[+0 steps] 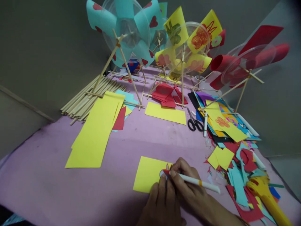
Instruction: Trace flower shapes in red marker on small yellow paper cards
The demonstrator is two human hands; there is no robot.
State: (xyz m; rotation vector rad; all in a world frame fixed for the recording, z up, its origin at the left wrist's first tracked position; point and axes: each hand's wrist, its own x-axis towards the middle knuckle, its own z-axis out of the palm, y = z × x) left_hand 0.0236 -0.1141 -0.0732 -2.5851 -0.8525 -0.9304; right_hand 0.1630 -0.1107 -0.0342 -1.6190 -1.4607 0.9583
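A yellow paper rectangle [145,174] lies on the table in front of me. On its right part is a small red-and-white cutout [165,172], partly covered by my fingers. My left hand [162,201] rests on the paper with its fingers stretched out, the fingertips at the lower edge of the cutout. In my right hand [185,179] is a white marker pen [199,182] with an orange band; its tip is hidden behind my fingers, close to the cutout.
Long yellow strips [91,135] and wooden sticks [94,94] lie left. Paper pinwheels on stick stands [127,28] line the back. Black-handled scissors [195,123] lie right of a yellow strip [165,113]. Paper scraps [238,180] and a yellow glue gun [265,191] are at right.
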